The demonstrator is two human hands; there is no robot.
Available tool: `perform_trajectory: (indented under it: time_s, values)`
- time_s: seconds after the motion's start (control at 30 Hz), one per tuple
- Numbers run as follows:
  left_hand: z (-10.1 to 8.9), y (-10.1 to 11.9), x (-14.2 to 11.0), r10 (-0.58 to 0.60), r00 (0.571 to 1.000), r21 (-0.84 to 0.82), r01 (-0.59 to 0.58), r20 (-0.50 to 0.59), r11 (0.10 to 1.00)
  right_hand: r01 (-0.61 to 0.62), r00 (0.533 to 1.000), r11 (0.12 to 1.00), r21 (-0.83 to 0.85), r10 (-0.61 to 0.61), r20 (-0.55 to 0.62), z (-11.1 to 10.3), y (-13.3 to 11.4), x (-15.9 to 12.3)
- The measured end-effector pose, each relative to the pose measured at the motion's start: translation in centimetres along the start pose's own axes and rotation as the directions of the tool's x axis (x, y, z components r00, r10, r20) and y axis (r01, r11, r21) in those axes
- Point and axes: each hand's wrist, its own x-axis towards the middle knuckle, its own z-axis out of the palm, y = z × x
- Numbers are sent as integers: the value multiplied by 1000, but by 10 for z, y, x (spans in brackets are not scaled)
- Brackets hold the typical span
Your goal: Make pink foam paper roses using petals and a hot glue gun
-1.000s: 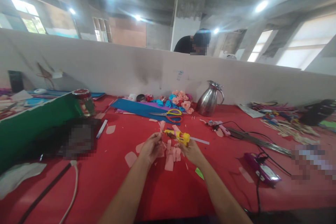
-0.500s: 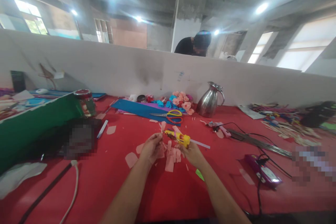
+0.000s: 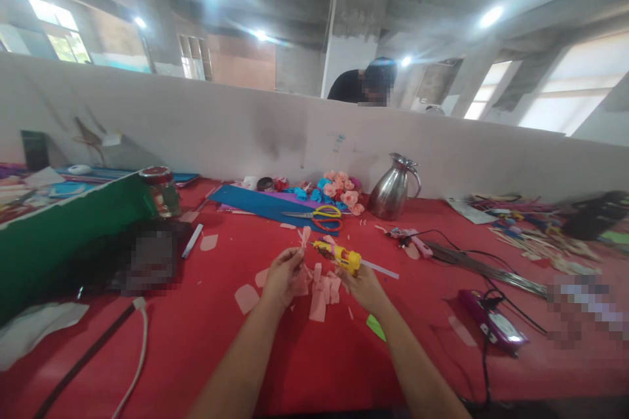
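Between the fingertips of my left hand is a small pink paper flower piece, its strips pointing up. My right hand is closed around a yellow hot glue gun, whose nozzle points left at the pink piece, a small gap apart. A whitish glue stick juts from the gun's back end. Below and between my hands, cut pink paper pieces lie scattered on the red table. My fingers partly hide the flower piece's lower end.
Scissors lie on blue paper beyond my hands, near finished pink paper flowers. A steel jug stands behind, a glass jar at left. Cables run by a purple device. A person bends behind the partition.
My right hand has drawn the glue gun slightly to the right, so its nozzle is farther from the pink piece. My left hand stays nearly still with its hold.
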Motion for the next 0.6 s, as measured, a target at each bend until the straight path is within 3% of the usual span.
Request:
perform_trajectory:
  time_s: [0.17, 0.37, 0.6]
  values:
    - [4, 1, -2, 41, 999, -1, -41, 11, 999, 36, 999, 999, -16, -36, 40, 3, 5, 2]
    - [2, 3, -2, -56, 998, -19, 57, 39, 998, 41, 998, 999, -3, -41, 43, 3, 13, 5]
    - [1, 4, -1, -80, 994, -26, 82, 80, 996, 83, 997, 996, -27, -83, 2, 1, 8, 3]
